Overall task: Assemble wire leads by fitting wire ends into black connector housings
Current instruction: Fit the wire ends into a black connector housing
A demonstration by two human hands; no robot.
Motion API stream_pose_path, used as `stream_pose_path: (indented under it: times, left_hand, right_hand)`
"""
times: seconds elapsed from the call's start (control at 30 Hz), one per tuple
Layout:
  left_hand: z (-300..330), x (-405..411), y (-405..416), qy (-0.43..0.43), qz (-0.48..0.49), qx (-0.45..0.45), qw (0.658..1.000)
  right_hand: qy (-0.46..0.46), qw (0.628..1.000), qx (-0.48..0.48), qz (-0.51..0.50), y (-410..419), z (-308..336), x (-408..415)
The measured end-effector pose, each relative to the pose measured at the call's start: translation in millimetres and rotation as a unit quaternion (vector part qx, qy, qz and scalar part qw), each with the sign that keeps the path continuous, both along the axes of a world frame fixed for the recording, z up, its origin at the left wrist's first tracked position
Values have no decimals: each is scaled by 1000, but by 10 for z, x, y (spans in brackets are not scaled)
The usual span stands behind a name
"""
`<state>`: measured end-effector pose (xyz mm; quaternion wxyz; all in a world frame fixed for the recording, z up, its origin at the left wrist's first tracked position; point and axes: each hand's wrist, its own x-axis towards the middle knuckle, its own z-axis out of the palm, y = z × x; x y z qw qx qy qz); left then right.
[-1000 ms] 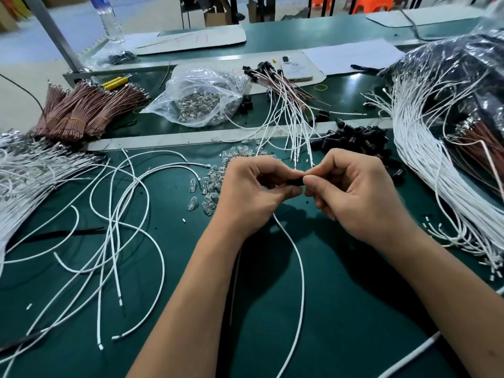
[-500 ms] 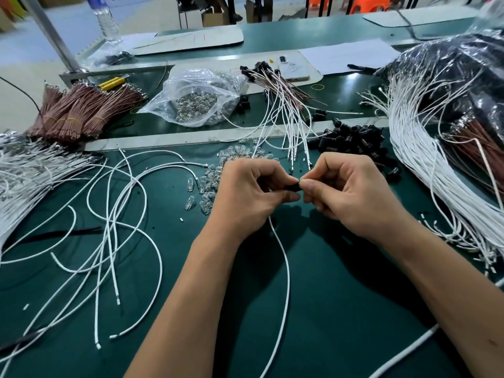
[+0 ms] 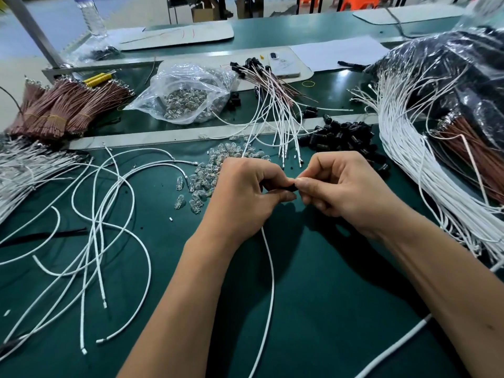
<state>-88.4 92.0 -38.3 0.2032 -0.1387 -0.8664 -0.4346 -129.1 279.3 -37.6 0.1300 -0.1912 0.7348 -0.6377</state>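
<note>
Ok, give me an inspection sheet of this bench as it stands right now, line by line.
Surface: dark green mat with a pale rail across it.
Job's things: black connector housing pinched between both hands; a white wire trails from under the left hand toward the viewer; pile of black housings; finished leads fanned out behind.
Clutter: loose clear bulbs, a clear bag of bulbs, brown wire bundles, a phone.
Grippers: left hand and right hand, fingers curled, tips meeting on the housing.
Cables: loose white wires on the left, a thick white wire bundle on the right.
Surroundings: a second bench and a plastic bottle behind.
</note>
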Motion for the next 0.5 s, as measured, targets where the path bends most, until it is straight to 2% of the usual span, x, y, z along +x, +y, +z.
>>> stream_pose_path:
  times: [0.13,0.3,0.5]
  left_hand:
    - [-23,0,20,1,9,64,998]
    - [-22,-3,9,-10,-1,121,993]
    - [-6,9,-3,-32,-20,68,997]
  right_hand:
    - [-9,998,-57,-30,-5,-16,-11]
    - [21,996,-79,-25,-5,1,4]
    - [13,999,-34,15,34,40,13]
